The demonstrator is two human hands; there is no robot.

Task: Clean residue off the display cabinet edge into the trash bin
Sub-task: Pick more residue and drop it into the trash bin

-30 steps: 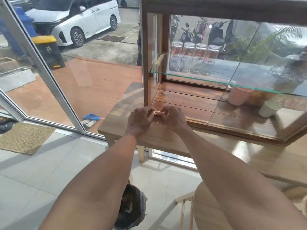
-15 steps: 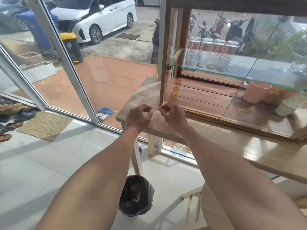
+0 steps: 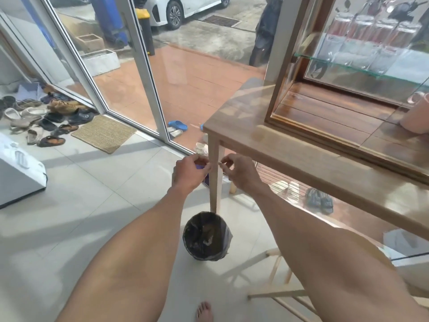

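Note:
The wooden display cabinet point(image 3: 299, 132) with glass sides stands on a wooden table point(image 3: 290, 156), its lower front edge running to the right. Both hands are down off the table, in front of the table leg point(image 3: 215, 194). My left hand point(image 3: 189, 173) and my right hand point(image 3: 240, 174) nearly touch, each with thumb and fingertips pinched. A tiny pale bit of residue point(image 3: 218, 163) shows between the fingertips. The round trash bin point(image 3: 185, 232), lined with a black bag, stands on the floor directly below the hands.
A light wooden stool point(image 3: 278, 295) is at lower right and my bare foot point(image 3: 204, 311) near the bin. Glass doors point(image 3: 148, 73) close off the left and back. A doormat point(image 3: 104, 133), several shoes point(image 3: 46, 117) and a white box point(image 3: 18, 173) lie left.
Both hands have left the cabinet's corner edge and dropped below the tabletop to above the bin, still pinched together. The view has tilted down and left.

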